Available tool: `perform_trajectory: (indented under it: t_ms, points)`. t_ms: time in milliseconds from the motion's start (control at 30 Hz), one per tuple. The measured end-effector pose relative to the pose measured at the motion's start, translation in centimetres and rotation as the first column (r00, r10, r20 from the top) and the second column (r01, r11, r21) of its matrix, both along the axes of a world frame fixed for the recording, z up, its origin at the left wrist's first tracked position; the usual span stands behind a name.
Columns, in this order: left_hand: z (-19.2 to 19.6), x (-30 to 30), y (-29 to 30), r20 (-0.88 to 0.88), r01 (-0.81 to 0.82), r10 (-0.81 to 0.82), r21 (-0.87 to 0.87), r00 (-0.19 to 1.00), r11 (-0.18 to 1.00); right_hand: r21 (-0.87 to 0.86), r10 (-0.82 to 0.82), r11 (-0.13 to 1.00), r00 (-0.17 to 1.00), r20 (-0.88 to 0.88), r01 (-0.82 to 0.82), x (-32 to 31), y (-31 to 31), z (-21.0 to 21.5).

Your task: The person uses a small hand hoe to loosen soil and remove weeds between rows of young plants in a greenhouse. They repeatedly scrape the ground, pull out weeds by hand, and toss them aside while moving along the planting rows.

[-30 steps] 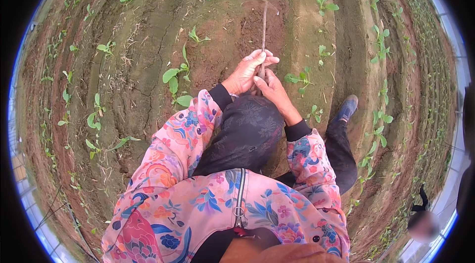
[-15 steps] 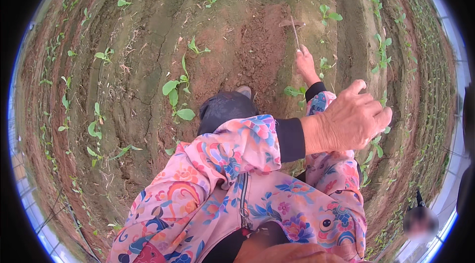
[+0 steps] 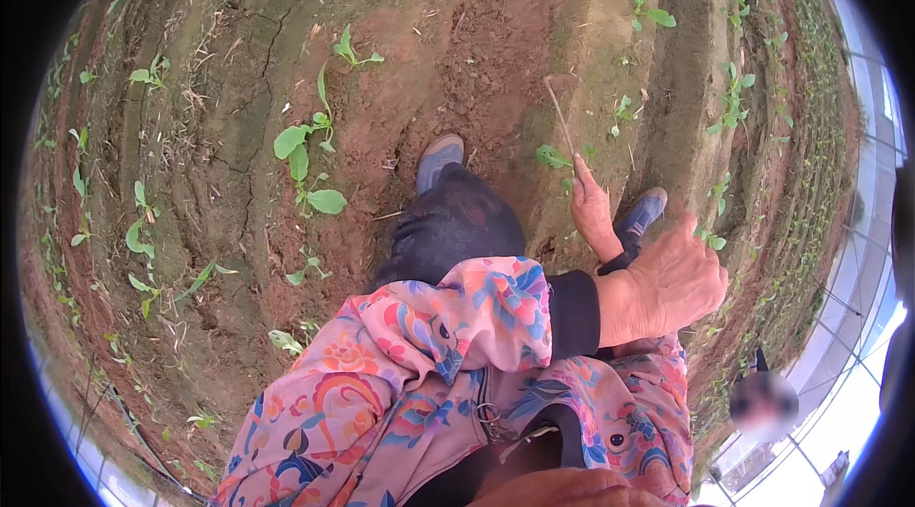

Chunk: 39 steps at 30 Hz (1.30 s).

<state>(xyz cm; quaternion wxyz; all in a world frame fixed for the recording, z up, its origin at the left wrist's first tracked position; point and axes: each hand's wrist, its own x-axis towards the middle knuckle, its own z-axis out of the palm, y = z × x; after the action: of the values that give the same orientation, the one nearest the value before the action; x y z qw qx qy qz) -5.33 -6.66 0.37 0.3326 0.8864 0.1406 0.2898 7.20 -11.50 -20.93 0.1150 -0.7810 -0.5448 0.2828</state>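
Note:
My right hand (image 3: 593,213) is closed round the handle of a small hand hoe (image 3: 559,111), which points away from me. Its thin blade is blurred and hangs close over the reddish soil. Beside the handle grows a leafy seedling (image 3: 553,156). My left hand (image 3: 675,280) reaches across my body to the right, nearer to me than the right one. Its fingers are curled in, and whatever they may hold is hidden beneath them.
Seedlings grow in rows on both sides, with a larger leafy one (image 3: 298,159) left of my shoe (image 3: 440,162). My other shoe (image 3: 644,210) is past the left hand. Another person (image 3: 762,404) shows at the lower right, near pale paneling.
My right hand and the hoe have come back nearer to me. The left hand has dropped lower and a bit left. My view has shifted, and both shoes now show.

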Motion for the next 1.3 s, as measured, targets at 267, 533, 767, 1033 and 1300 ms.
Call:
perform_trajectory:
  t_ms: [267, 533, 767, 1033, 1300]
  points:
    - [0.2, 0.4, -0.1, 0.006, 0.001, -0.001, -0.035, 1.000, 0.999, 0.253, -0.200, 0.921, 0.916, -0.347, 0.297, 4.4, 9.2, -5.5]
    - [0.0, 0.6, 0.1, 0.109, -0.115, 0.118, -0.032, 0.987, 0.993, -0.092, -0.410, 0.831, 0.491, -0.769, 0.548, 6.7, 23.2, -3.4]
    - [0.0, 0.8, -0.1, 0.146, -0.045, 0.056, -0.078, 0.988, 0.996, -0.274, -0.525, 0.811, 0.435, -0.731, 0.518, 5.1, 8.4, -1.4]
    - [-0.4, 2.1, -0.8, 0.106, -0.059, 0.062, -0.026, 0.992, 0.998, -0.229, -0.473, 0.838, 0.449, -0.758, 0.495, 4.4, 6.1, -1.6]
    - [-0.6, 2.2, -1.3, 0.071, -0.047, 0.049, -0.022, 0.996, 0.999, -0.420, -0.614, 0.753, 0.313, -0.724, 0.507, 3.2, -1.9, -0.1]
